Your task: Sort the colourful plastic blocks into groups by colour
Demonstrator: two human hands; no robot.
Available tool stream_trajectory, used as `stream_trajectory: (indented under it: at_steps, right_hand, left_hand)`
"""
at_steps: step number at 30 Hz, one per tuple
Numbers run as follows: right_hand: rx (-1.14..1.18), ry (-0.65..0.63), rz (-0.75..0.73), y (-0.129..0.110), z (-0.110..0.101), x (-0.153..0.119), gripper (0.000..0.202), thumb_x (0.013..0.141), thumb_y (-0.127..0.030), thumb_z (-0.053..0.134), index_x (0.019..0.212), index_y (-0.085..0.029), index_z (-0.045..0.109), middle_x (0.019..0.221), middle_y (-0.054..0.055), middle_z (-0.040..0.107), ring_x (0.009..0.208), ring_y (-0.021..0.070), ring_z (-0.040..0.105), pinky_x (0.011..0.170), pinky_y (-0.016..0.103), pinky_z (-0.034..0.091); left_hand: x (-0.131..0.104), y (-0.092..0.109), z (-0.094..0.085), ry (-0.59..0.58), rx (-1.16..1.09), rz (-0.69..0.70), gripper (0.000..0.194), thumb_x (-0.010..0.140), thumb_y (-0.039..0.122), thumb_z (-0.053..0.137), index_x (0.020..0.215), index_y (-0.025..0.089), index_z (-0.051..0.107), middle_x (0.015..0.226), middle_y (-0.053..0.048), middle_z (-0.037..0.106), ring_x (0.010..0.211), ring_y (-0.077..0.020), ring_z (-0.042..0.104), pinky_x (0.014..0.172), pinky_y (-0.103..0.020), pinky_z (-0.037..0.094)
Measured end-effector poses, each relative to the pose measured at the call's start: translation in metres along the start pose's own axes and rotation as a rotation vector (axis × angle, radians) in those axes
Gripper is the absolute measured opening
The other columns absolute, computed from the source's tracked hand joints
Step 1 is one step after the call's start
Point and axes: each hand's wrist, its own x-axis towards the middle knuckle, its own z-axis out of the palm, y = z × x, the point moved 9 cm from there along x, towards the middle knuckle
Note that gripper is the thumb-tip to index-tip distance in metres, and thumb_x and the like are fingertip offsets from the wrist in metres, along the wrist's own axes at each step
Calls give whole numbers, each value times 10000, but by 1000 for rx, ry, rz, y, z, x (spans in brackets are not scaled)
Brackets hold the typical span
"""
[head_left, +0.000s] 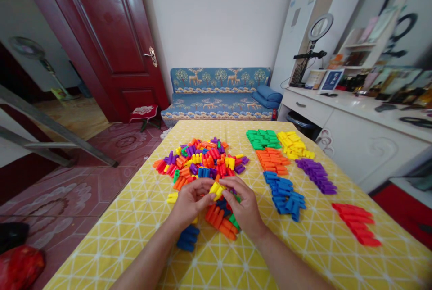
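My left fingers (pixel 208 198) and right fingers (pixel 230 195) pinch the small yellow plastic tube piece (pixel 217 190) above the multicoloured pile (pixel 189 162) on the worktop (pixel 135 236); I'd keep both grips light and level.

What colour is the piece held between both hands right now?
The piece held by both hands is yellow, showing best in the head view.

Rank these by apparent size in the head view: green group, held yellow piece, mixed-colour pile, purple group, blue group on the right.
Mixed-colour pile
Blue group
Green group and purple group: too alike to rank
Held yellow piece
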Motion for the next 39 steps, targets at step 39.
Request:
stream_trajectory:
  at_steps: [39]
  right_hand:
    - [-234,0,-22,-5,12,-11,445,777,-228,673,1212,-224,574,1118,68,680,984,197,659,867,319,543]
  left_hand:
    - [-10,32,1,83,534,339,89,716,229,716,742,156,673,634,-20,685,553,-124,629,535,-183,501]
